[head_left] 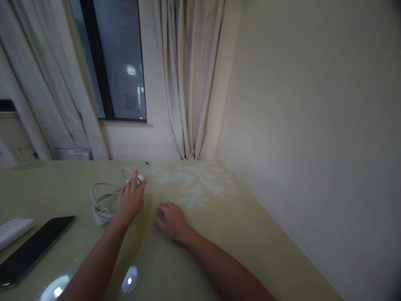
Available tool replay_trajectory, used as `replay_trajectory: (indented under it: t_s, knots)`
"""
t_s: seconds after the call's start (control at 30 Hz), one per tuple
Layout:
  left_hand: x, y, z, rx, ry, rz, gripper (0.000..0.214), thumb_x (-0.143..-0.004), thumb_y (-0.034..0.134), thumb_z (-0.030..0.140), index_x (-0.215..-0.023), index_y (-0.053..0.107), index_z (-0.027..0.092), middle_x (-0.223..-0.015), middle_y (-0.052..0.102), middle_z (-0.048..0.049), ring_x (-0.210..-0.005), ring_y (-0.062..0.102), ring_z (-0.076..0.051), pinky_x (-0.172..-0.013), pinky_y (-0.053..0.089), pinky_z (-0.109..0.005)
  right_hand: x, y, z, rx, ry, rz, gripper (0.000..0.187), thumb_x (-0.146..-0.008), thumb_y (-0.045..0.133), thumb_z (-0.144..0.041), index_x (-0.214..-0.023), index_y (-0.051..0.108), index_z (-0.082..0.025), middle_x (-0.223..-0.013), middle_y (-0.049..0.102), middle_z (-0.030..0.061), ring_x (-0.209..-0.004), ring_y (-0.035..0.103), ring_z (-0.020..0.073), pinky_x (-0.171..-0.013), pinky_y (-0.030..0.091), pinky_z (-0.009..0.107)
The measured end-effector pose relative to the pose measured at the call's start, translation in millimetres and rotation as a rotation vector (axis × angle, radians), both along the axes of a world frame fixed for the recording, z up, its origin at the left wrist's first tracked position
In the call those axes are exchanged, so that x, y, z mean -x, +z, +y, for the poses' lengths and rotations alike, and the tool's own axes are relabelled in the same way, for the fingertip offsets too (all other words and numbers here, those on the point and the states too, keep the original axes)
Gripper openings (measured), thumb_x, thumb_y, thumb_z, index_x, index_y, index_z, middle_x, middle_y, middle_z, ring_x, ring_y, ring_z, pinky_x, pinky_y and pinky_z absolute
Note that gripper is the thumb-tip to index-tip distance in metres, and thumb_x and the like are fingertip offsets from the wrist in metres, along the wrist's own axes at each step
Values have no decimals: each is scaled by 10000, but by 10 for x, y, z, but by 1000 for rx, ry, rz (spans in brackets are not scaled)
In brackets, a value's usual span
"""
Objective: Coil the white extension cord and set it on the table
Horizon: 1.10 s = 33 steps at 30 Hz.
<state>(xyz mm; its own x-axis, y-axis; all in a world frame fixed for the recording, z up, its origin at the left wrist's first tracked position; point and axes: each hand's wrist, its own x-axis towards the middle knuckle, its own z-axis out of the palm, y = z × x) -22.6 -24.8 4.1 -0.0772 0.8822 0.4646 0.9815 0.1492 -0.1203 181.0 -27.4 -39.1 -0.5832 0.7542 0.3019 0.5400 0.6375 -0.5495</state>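
My left hand (131,200) reaches across the table and is closed on a small white charger (140,179), its index finger lying over the top. Part of the charger is hidden behind the fingers. A looped white cable (94,194) runs from beside this hand to a white plug end (102,216) lying to its left. To the right, my right hand (171,219) rests on the tabletop with fingers curved and a gap between thumb and forefinger. Nothing shows in that gap.
On the left of the glossy table (200,259) lie a dark flat tablet-like slab (34,248) and a long white object (15,230). A tiny black item (147,163) sits near the far edge. A wall (313,125) borders the right; curtains (194,83) hang behind.
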Motion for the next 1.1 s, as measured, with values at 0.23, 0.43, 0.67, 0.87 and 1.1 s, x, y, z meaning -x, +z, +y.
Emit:
replay_trajectory:
  t_s: [0.23,0.43,0.67,0.87,1.1]
  knots:
    - [22,499,-46,-120,22,-238,593,-999,542,383,-1517,526,93,-1544,522,-298,-1236,670,-417,-976,553,-511,-26,49,109,110,-225,266,243,-916,659,-174,-1136,761,-158,-1176,739,135,-1162,660,242,-1075,484,376]
    - [426,551,-266,260,203,-228,412,-997,520,495,-1013,744,149,-1016,772,-247,-960,745,-436,-802,539,-510,-22,-25,293,165,-331,413,183,-918,592,-122,-1006,743,-176,-1094,739,120,-1045,681,210,-995,527,361]
    - [-11,-111,-559,258,130,-110,272,-906,544,159,-1065,755,96,-1106,753,-274,-1087,711,-430,-935,508,-548,-12,-47,345,204,-374,528,143,-907,588,-162,-916,727,-192,-1008,743,96,-972,699,206,-924,551,336]
    - [-49,-202,-621,145,54,-449,329,-910,375,61,-927,698,117,-1104,708,-288,-1076,685,-395,-929,502,-522,-19,-30,349,276,-393,617,115,-868,604,-192,-873,718,-201,-956,742,81,-924,686,208,-906,541,338]
    - [-250,24,-442,15,-184,-877,276,-943,515,440,-791,606,228,-742,685,-53,-726,670,-243,-700,505,-338,-63,20,499,457,-402,767,164,-896,597,-347,-840,661,-207,-874,711,69,-844,664,198,-822,547,330]
